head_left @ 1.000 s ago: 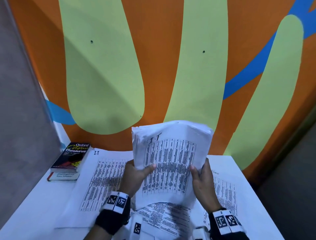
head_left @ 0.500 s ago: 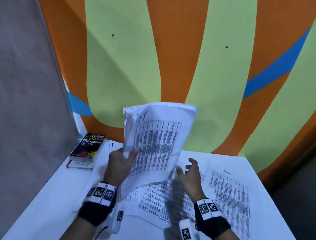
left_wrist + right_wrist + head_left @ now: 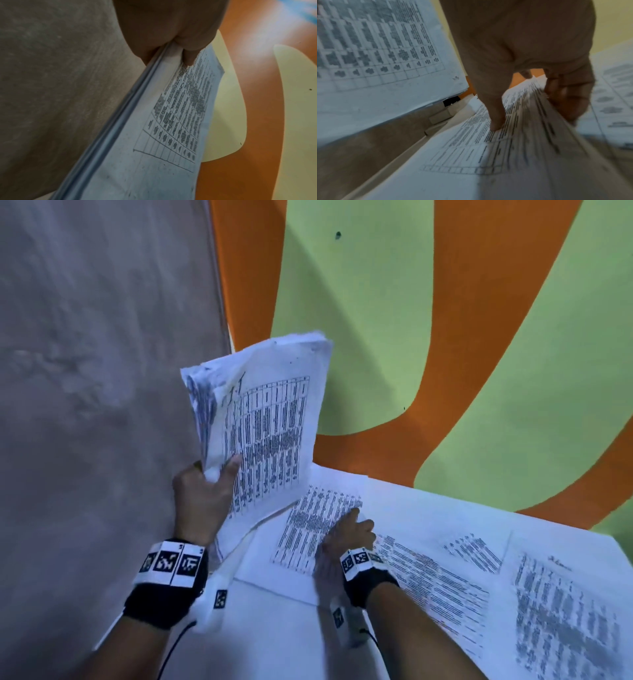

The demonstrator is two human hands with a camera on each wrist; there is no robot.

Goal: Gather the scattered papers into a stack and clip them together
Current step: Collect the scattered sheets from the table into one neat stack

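Left wrist: on my left hand (image 3: 202,498) I see a black wrist wrap (image 3: 161,601) topped by a white band of black square-code tags (image 3: 170,562).
Left camera unit: a white housing (image 3: 214,597) with one small code tag sits by the wrap; a thin black cable (image 3: 173,645) trails from it.
Right wrist: my right hand (image 3: 349,534) wears the same black wrap (image 3: 371,585) and tagged white band (image 3: 358,559).
Right camera unit: a white block (image 3: 342,619) with a dark cable.
Forearms: bare, no sleeves in view.
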